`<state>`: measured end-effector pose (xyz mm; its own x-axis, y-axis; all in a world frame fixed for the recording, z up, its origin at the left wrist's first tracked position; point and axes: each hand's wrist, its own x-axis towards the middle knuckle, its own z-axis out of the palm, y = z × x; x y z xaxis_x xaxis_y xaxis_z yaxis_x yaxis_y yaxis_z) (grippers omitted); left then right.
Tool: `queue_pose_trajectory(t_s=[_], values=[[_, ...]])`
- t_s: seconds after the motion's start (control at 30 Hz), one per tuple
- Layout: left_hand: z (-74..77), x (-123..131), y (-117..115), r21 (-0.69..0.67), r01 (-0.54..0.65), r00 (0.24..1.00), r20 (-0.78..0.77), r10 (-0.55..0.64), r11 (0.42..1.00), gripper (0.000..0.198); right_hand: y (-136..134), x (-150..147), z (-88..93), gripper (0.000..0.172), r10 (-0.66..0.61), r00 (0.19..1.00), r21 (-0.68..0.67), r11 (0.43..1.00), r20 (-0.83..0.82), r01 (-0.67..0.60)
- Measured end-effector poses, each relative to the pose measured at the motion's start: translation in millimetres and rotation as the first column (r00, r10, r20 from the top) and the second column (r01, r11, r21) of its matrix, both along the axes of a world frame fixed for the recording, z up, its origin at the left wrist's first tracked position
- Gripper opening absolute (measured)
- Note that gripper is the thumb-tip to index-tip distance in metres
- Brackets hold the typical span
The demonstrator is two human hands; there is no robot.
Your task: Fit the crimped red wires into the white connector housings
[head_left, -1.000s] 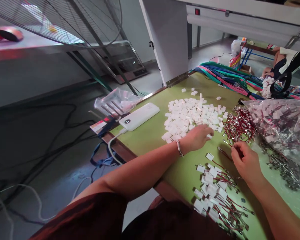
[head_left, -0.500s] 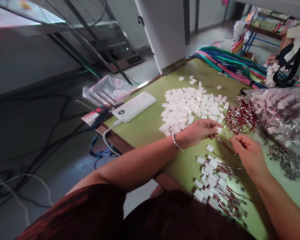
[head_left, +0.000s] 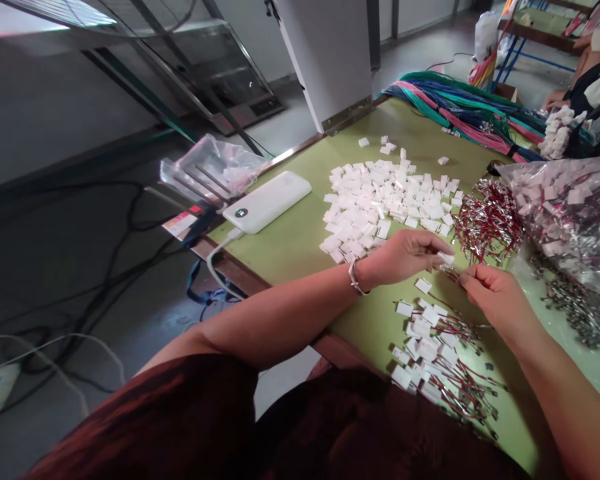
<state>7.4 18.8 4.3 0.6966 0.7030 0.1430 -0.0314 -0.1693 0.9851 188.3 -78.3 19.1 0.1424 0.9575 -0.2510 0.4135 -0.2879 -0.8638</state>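
Observation:
Between its thumb and fingers, my left hand (head_left: 410, 255) pinches a small white connector housing (head_left: 446, 259). Just to its right, my right hand (head_left: 495, 293) is closed on a short red wire with metal terminals, whose end lies at the housing; whether it has gone in I cannot tell. Beyond my left hand spreads a heap of loose white housings (head_left: 365, 200). A bundle of red wires (head_left: 487, 220) with shiny terminals lies past my right hand. Below my hands are several housings with wires attached (head_left: 430, 347), strewn near the table's front edge.
A white power bank (head_left: 270, 200) with a cable lies at the table's left edge, near a clear plastic bag (head_left: 215, 167). A bag of housings (head_left: 570, 193) and dark metal pieces (head_left: 580, 307) occupy the right. Coloured cables (head_left: 460, 113) run along the back; a person (head_left: 590, 73) sits beyond.
My hands have come together, bringing the wire's end up to the white housing. The camera view has shifted slightly.

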Motion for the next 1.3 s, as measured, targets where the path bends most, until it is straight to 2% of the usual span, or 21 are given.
queue_pose_trajectory(t_s=[0.07, 0.13, 0.23, 0.37, 0.47, 0.53, 0.57, 0.67, 0.73, 0.83, 0.9, 0.93, 1.0, 1.1, 1.2, 1.3], values=[[1.8, -1, 1, 0.225, -0.001, 0.998, -0.065, 0.016, 0.974, 0.008, 2, 2, 1.4, 0.030, 0.015, 0.998, -0.089, 0.996, -0.063, -0.021], [2.3, -1, 3, 0.354, 0.011, 0.995, -0.095, 0.025, 0.935, 0.009, 4, 3, 3.8, 0.030, 0.015, 0.990, -0.176, 0.984, -0.139, -0.040], [1.7, -2, 5, 0.388, 0.039, 0.993, -0.114, 0.005, 0.921, 0.010, 7, 5, 7.8, 0.027, 0.028, 0.985, -0.225, 0.972, -0.168, -0.066], [-0.4, -1, 3, 0.355, 0.102, 0.989, -0.133, -0.058, 0.929, 0.011, 7, 8, 10.9, 0.025, 0.130, 0.988, -0.179, 0.974, -0.077, -0.142], [-3.9, 2, -3, 0.184, 0.119, 0.990, -0.097, -0.103, 0.976, 0.010, 6, 9, 10.3, 0.027, 0.146, 0.985, -0.172, 0.972, -0.089, -0.160], [-7.1, 5, -7, -0.042, 0.110, 0.992, -0.054, -0.113, 0.993, 0.010, 6, 8, 7.9, 0.029, 0.129, 0.985, -0.136, 0.980, -0.116, -0.144], [-8.8, 6, -8, -0.155, 0.103, 0.994, -0.031, -0.109, 0.983, 0.009, 5, 7, 6.2, 0.030, 0.124, 0.985, -0.103, 0.985, -0.122, -0.137], [-12.3, 8, -8, -0.360, 0.120, 0.992, 0.072, -0.101, 0.925, 0.009, 2, 5, 1.5, 0.031, 0.144, 0.985, -0.004, 0.989, -0.097, -0.145], [-13.1, 7, -8, -0.427, 0.197, 0.976, 0.171, -0.135, 0.882, 0.011, 0, 6, 0.1, 0.030, 0.168, 0.983, 0.033, 0.986, -0.079, -0.166], [-12.1, 3, -8, -0.512, 0.350, 0.930, 0.291, -0.226, 0.784, 0.016, -2, 11, 0.9, 0.033, 0.236, 0.966, 0.049, 0.972, -0.102, -0.232], [-10.8, 2, -9, -0.547, 0.414, 0.907, 0.315, -0.279, 0.728, 0.020, -3, 14, 1.4, 0.035, 0.286, 0.950, 0.046, 0.958, -0.125, -0.282], [-10.1, 2, -10, -0.551, 0.415, 0.908, 0.307, -0.286, 0.724, 0.021, -3, 15, 1.0, 0.036, 0.298, 0.946, 0.045, 0.955, -0.126, -0.295], [-9.0, 4, -13, -0.537, 0.349, 0.935, 0.258, -0.245, 0.768, 0.019, -4, 15, -0.9, 0.037, 0.282, 0.955, 0.051, 0.959, -0.088, -0.279], [-8.3, 10, -17, -0.474, 0.134, 0.987, 0.140, -0.076, 0.870, 0.010, -5, 8, -5.5, 0.033, 0.183, 0.981, 0.112, 0.975, 0.068, -0.189], [-8.1, 14, -22, -0.394, 0.007, 1.000, 0.005, -0.006, 0.919, 0.004, -5, -1, -10.2, 0.028, 0.109, 0.962, 0.201, 0.966, 0.252, -0.162], [-7.5, 14, -26, -0.154, -0.072, 0.987, -0.153, 0.049, 0.985, 0.004, -3, -5, -14.7, 0.026, 0.071, 0.926, 0.250, 0.953, 0.370, -0.173]])
